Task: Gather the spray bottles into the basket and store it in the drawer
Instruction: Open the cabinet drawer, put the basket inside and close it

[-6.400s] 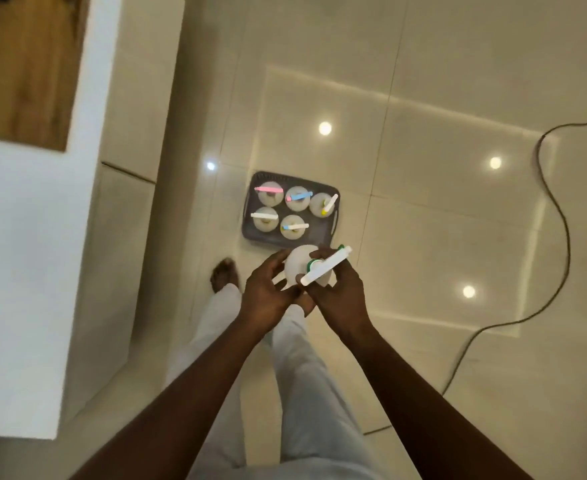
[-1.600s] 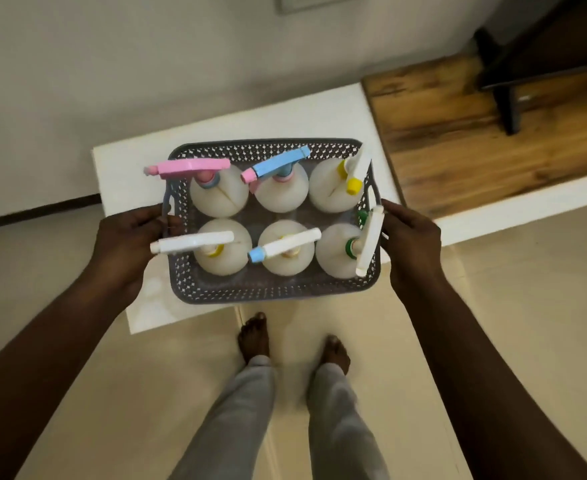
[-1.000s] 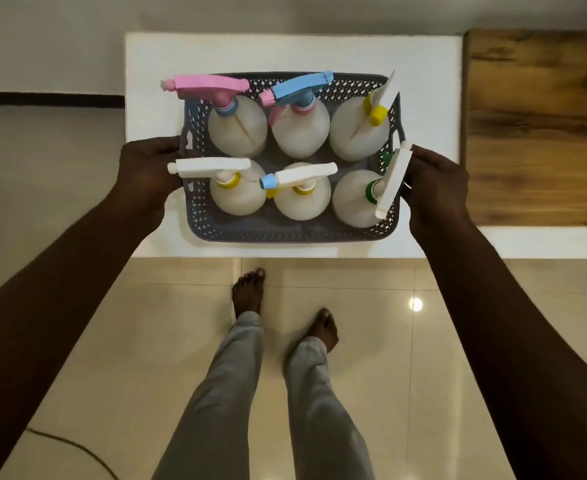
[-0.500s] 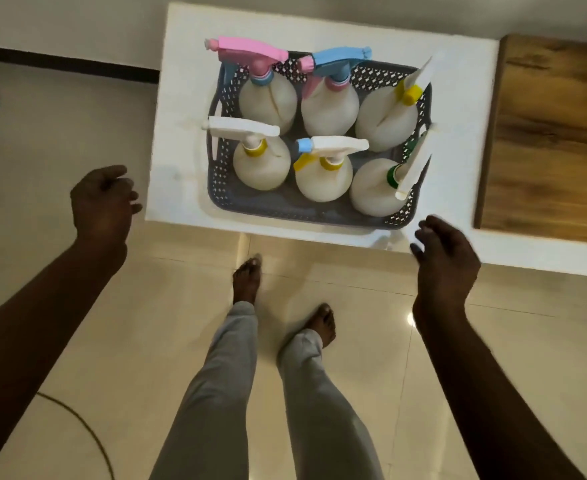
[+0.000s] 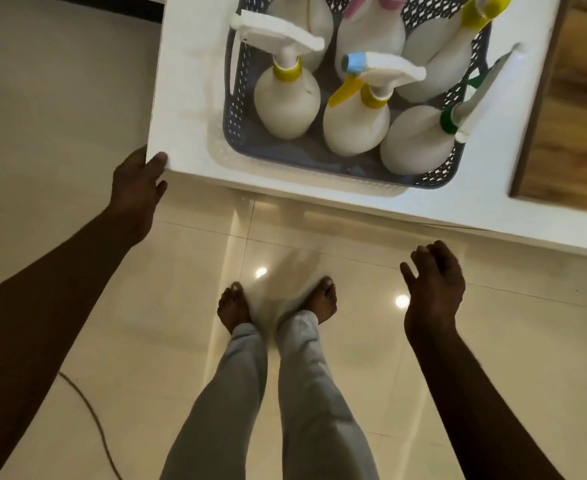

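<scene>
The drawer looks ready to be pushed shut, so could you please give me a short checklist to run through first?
1. Basket seated inside the white drawer: ok.
2. Spray bottles upright inside the basket: ok for those in view; the far row is cut off.
3. Left hand on the drawer's front corner: ok, touching.
4. Right hand free: ok, open and clear of the drawer.
5. Triggers low enough to clear the cabinet: cannot tell.
6. Feet clear: ok.
</scene>
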Tool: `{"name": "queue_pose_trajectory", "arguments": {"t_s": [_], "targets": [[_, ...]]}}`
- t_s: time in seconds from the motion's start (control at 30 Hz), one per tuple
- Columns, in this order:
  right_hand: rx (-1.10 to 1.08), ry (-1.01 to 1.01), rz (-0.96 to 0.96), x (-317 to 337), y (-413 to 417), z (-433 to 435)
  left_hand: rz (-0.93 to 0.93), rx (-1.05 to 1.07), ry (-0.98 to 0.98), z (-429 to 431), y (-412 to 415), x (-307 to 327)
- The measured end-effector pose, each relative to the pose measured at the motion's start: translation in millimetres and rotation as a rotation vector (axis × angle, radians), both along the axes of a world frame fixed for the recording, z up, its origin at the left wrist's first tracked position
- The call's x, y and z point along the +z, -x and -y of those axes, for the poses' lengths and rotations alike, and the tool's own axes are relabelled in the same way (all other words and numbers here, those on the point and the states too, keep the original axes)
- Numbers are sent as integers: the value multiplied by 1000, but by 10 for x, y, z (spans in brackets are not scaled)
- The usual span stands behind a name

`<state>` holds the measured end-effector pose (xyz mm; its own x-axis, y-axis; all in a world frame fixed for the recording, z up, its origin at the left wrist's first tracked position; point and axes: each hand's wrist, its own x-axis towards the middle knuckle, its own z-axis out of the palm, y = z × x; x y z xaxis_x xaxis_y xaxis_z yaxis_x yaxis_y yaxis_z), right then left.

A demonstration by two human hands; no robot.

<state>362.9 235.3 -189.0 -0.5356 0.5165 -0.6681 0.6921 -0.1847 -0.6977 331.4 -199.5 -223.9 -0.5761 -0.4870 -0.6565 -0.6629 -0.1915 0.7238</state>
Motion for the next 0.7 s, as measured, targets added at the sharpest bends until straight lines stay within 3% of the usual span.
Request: {"name": "queue_pose_trajectory", "arguments": {"t_s": [0.23, 0.43, 0.7], "targets": [[-8, 9, -29, 5, 211, -58, -125, 108, -43, -70, -153, -104], [-6, -92, -23, -31, 125, -37, -82, 232, -114, -63, -207, -83], [7, -269, 6, -99, -50, -292, -115, 130, -4, 50, -637, -227]]}}
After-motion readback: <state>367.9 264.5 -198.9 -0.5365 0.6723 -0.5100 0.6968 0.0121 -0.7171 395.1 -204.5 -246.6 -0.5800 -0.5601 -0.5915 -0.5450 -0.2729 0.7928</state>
